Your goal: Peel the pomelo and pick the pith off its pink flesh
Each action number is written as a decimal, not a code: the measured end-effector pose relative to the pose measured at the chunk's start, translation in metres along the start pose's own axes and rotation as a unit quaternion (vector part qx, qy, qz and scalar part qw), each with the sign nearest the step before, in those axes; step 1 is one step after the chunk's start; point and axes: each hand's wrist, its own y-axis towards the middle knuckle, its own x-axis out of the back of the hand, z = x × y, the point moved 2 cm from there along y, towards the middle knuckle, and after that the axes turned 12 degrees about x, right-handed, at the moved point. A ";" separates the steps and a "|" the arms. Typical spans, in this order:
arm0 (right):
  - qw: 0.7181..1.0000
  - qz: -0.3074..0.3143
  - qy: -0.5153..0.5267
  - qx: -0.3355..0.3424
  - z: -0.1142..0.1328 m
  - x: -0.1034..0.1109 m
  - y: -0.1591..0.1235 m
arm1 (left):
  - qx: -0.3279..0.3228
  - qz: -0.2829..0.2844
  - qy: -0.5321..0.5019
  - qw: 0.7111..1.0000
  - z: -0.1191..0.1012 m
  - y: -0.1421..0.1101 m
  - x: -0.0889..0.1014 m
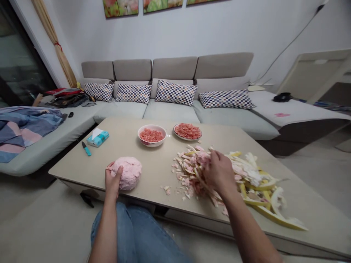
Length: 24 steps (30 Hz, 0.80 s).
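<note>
My left hand [113, 179] grips the near left side of a peeled pomelo [131, 173], round and pale pink, at the table's front edge. The thumb lies across its surface. My right hand [219, 168] is in a heap of pink and white pith scraps [189, 164], its fingers curled downward. Those fingertips are partly hidden, so what they hold cannot be made out. Thick yellow pomelo peels [270, 202] with white pith lie on the table right of that hand.
A bowl [160, 142] and a plate [189, 139], both holding red pomelo pulp, stand at the table's [123, 140] back. Left of them lie a tissue pack [98, 138] and a turquoise-handled knife [86, 149]. Behind runs a sofa [172, 110] with checkered cushions.
</note>
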 end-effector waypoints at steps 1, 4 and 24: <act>1.000 -0.006 -0.017 0.003 -0.004 0.003 -0.002 | -0.002 -0.005 0.000 1.000 0.000 -0.001 0.000; 0.999 -0.024 0.029 0.034 0.014 -0.004 -0.014 | -0.014 -0.023 0.011 1.000 0.002 -0.002 -0.002; 0.863 0.155 0.478 -0.041 0.200 -0.061 -0.012 | -0.031 0.035 0.060 0.997 0.001 0.001 -0.019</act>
